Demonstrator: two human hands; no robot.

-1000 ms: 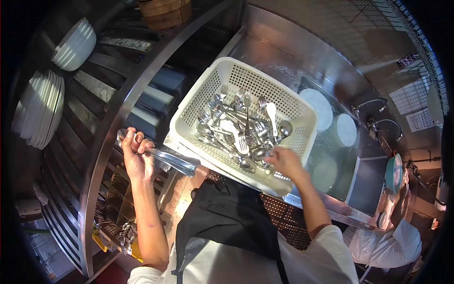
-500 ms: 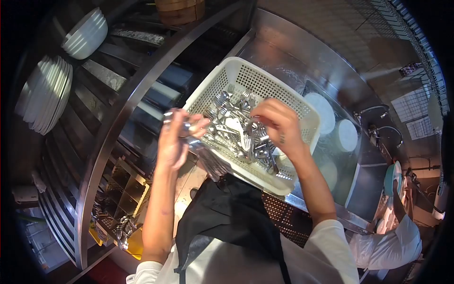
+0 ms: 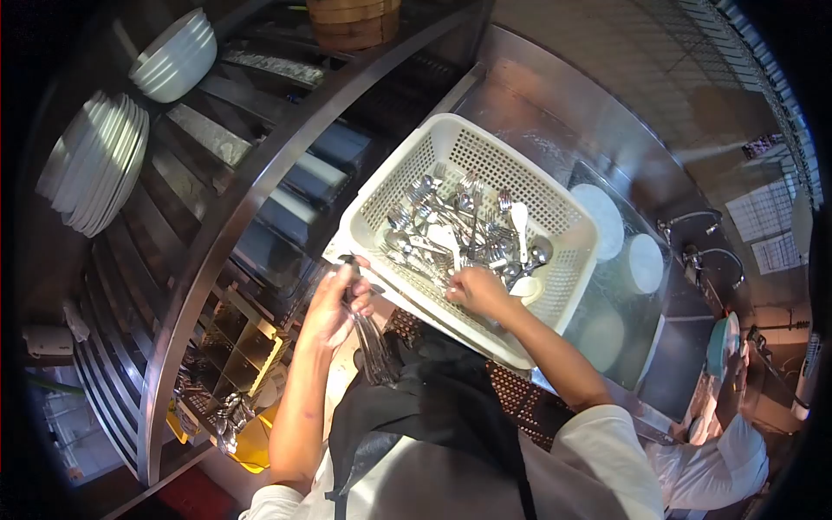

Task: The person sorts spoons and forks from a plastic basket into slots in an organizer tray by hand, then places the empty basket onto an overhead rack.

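A white perforated plastic basket (image 3: 364, 206) sits tilted in front of me, holding a heap of metal forks and spoons. Several white spoons (image 3: 519, 227) lie among them. My left hand (image 3: 334, 305) is just outside the basket's near left side, closed around a bunch of metal cutlery (image 3: 374, 351) that hangs down toward my apron. My right hand (image 3: 485, 293) reaches into the near part of the basket with its fingertips pinched together at the heap. What those fingers hold, if anything, is hidden.
To the left, a slatted metal shelf (image 3: 251, 186) carries stacked plates (image 3: 100, 165) and bowls (image 3: 178, 59). Below it stands a yellow divided crate (image 3: 260, 347) with cutlery. A sink with round white items (image 3: 598, 221) and taps (image 3: 706, 251) is on the right, near another person (image 3: 719, 468).
My right hand has moved down and nearer to me within the basket, its fingers now at the near part of the heap. My left hand has lowered slightly, still holding the bunch.
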